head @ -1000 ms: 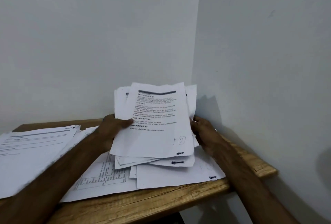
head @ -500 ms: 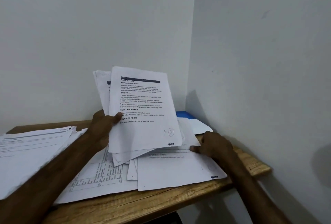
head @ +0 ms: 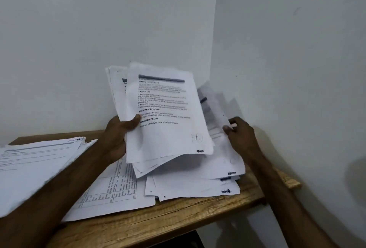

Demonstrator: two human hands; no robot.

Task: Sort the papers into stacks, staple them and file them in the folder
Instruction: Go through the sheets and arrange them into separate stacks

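Fingers pinch the tilted papers at their left edge (printed side up).

Printed papers tilted upright above loose sheets lying flat.

Bold headings "TASK GOAL", "TASK DESCRIPTION" and "REQUIRED PROPS" run down the top sheet; beneath the last, "Box type, label style, type of returned items". The blurred sheet at 3 o'clock and the gridded sheet at 7 o'clock defy reading.

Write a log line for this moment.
left hand: holds white printed paper bundle | right hand: pinches blurred white sheet
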